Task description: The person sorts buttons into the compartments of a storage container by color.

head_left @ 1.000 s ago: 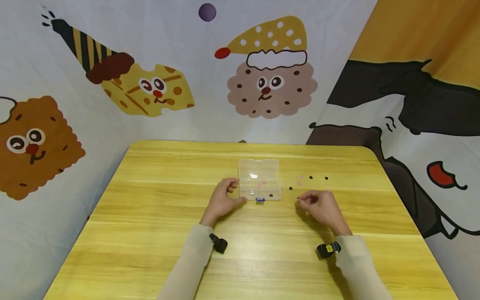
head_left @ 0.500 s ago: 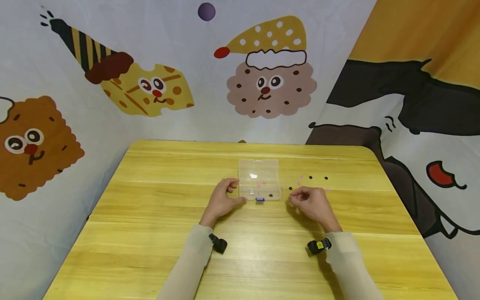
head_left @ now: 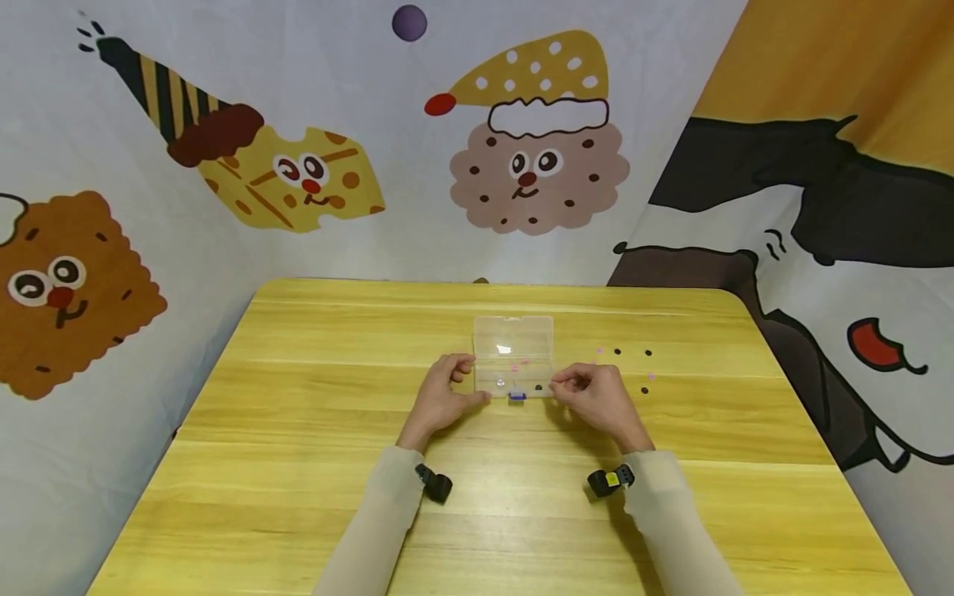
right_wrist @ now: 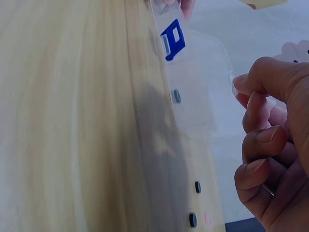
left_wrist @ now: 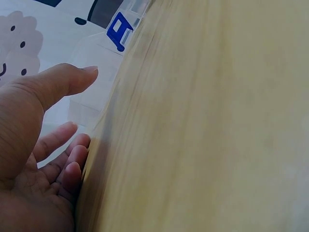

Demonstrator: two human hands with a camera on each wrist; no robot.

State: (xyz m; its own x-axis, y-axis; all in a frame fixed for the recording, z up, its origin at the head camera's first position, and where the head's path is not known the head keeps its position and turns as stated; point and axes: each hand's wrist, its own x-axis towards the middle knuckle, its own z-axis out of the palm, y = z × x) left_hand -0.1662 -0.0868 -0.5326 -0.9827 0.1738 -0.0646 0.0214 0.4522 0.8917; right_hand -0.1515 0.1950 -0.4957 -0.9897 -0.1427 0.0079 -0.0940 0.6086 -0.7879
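Observation:
A clear plastic box (head_left: 514, 335) with its lid raised stands on the table, a blue latch (head_left: 517, 396) at its front. Inside lie a few pink pieces (head_left: 514, 367) and a black disc (head_left: 539, 387). My left hand (head_left: 441, 401) holds the box's left end, thumb at the front corner and fingers along the side. At the right end, my right hand (head_left: 596, 399) has its thumb and index finger pinched together over the edge. The small piece between those fingertips is almost wholly hidden. The right wrist view shows its other fingers curled loosely.
Several loose black discs (head_left: 644, 390) and pink pieces (head_left: 652, 377) lie on the wooden table (head_left: 335, 463) right of the box. A cartoon-printed cloth (head_left: 373, 248) hangs behind the table. Each wrist wears a small black camera (head_left: 440, 488).
My right hand has moved left from the loose discs to the box's right end, fingertips pinched throughout. A black disc formerly under it is uncovered. The left hand and box have stayed put.

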